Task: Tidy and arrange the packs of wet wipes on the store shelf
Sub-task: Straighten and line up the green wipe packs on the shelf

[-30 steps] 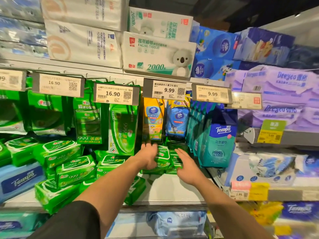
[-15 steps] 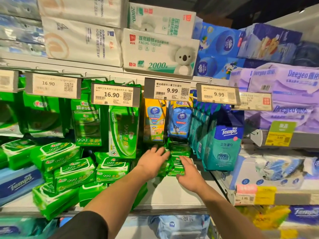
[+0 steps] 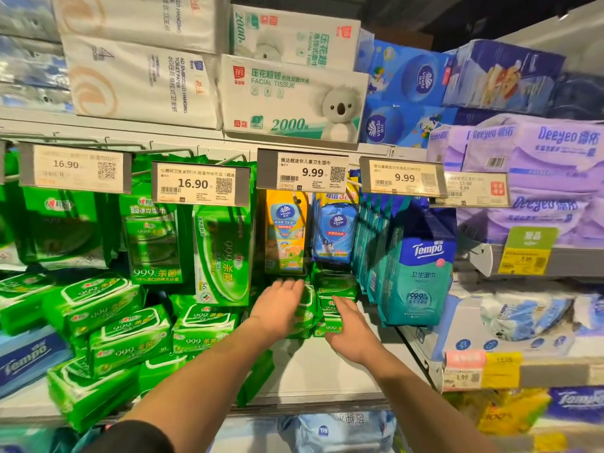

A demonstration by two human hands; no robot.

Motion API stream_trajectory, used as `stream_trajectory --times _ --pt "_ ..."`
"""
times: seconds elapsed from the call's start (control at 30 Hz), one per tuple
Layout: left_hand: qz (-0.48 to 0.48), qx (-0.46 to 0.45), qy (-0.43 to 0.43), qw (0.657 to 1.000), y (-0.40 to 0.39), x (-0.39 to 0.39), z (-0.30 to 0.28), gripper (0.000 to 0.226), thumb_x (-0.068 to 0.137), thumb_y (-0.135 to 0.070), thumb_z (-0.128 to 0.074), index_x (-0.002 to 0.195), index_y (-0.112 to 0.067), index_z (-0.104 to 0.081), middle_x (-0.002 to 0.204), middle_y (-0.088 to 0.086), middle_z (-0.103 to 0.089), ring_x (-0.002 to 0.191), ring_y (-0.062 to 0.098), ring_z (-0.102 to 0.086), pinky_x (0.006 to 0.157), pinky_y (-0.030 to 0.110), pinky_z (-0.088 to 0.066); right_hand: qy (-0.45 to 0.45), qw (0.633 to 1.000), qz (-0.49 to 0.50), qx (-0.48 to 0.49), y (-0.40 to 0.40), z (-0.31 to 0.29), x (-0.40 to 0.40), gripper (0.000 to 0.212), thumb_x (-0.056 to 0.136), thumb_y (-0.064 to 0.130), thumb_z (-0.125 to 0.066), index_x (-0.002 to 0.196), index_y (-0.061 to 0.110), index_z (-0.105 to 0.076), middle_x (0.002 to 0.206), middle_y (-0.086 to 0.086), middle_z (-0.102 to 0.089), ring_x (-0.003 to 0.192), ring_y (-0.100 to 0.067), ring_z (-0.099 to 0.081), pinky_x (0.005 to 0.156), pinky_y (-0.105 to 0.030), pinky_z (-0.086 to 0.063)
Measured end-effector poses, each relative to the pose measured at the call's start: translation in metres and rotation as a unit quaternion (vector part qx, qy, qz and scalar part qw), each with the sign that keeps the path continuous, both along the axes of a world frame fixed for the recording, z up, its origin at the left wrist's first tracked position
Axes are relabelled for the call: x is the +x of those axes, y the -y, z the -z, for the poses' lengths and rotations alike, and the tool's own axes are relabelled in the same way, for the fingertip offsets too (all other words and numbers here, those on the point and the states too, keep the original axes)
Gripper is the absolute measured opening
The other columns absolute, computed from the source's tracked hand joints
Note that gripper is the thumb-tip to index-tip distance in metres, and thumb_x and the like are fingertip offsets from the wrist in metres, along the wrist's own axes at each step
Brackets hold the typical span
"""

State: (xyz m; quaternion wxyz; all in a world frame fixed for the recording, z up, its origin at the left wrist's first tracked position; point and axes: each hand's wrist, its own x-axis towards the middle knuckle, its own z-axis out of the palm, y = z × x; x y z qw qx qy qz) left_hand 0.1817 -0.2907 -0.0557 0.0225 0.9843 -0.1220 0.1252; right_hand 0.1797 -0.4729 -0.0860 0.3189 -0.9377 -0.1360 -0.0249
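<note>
A stack of small green wet wipe packs (image 3: 330, 291) stands at the back of the white shelf (image 3: 313, 364), under hanging yellow and blue Vinda packs. My left hand (image 3: 277, 305) lies flat against the stack's left side, fingers stretched out and pointing back. My right hand (image 3: 354, 331) rests palm down on the stack's lower front right, fingers apart. Neither hand closes around a pack. Larger green 999 packs (image 3: 130, 335) lie in a loose, tilted pile to the left, some hanging over the shelf's front edge.
Teal Tempo packs (image 3: 415, 276) stand in a row right of the stack. Green packs hang from hooks behind price tags (image 3: 199, 184). Tissue boxes fill the top shelf, and purple Deeyeo packs (image 3: 539, 178) are stacked at the right. A bare patch of shelf lies in front of my hands.
My left hand slid from the stack's top down to its left side. My right hand stayed at the front right. The view moved a little closer and lower.
</note>
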Motion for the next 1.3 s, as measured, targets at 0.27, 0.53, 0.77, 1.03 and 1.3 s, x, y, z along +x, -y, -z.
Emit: stream_trajectory --times 0.27,0.53,0.77,1.03,1.3 --pt "-0.068 -0.068 -0.014 0.995 -0.019 -0.011 -0.006 0.079 0.078 0.002 -0.06 0.147 -0.001 -0.022 0.145 0.017 -0.034 0.135 0.033 -0.035 0.115 0.034 -0.027 0.003 0.998 -0.026 -0.052 -0.048 -0.027 0.029 0.104 0.075 0.024 -0.081 0.154 0.015 -0.016 0.161 -0.001 -0.015 0.146 -0.024 -0.016 0.118 -0.035 -0.02" --pt "-0.086 -0.093 -0.065 0.99 -0.035 -0.019 0.002 0.089 0.077 0.005 -0.062 0.151 -0.003 -0.012 0.153 0.016 -0.021 0.142 0.033 -0.027 0.116 0.039 -0.03 -0.046 0.994 -0.033 -0.096 -0.071 -0.025 0.047 0.107 0.072 0.029 -0.084 0.154 0.012 -0.017 0.158 -0.006 -0.021 0.146 -0.029 -0.018 0.117 -0.04 -0.025" --pt "-0.076 -0.089 -0.076 0.99 -0.039 -0.019 -0.006 0.085 0.08 0.004 -0.058 0.151 -0.001 -0.012 0.153 0.017 -0.022 0.141 0.034 -0.029 0.115 0.038 -0.031 -0.026 0.996 0.027 -0.085 -0.044 -0.044 0.058 0.103 0.061 0.028 -0.09 0.147 0.015 -0.036 0.146 -0.012 -0.042 0.137 -0.032 -0.035 0.11 -0.037 -0.037" --pt "-0.071 -0.085 -0.096 0.989 -0.043 -0.019 -0.003 0.084 0.08 0.001 -0.061 0.15 -0.002 -0.015 0.151 0.015 -0.024 0.14 0.033 -0.03 0.115 0.039 -0.031 -0.054 0.998 0.033 -0.011 -0.051 -0.046 0.057 0.104 0.057 0.026 -0.094 0.144 0.015 -0.039 0.145 -0.011 -0.044 0.133 -0.028 -0.042 0.108 -0.038 -0.04" --pt "-0.066 -0.063 -0.09 0.992 -0.045 -0.018 -0.004 0.083 0.081 0.001 -0.058 0.151 0.0 -0.014 0.15 0.017 -0.025 0.138 0.034 -0.031 0.116 0.037 -0.03 -0.056 0.998 0.023 0.018 -0.083 -0.033 0.062 0.115 0.059 0.021 -0.093 0.15 0.008 -0.024 0.151 -0.011 -0.032 0.139 -0.025 -0.035 0.109 -0.029 -0.033"
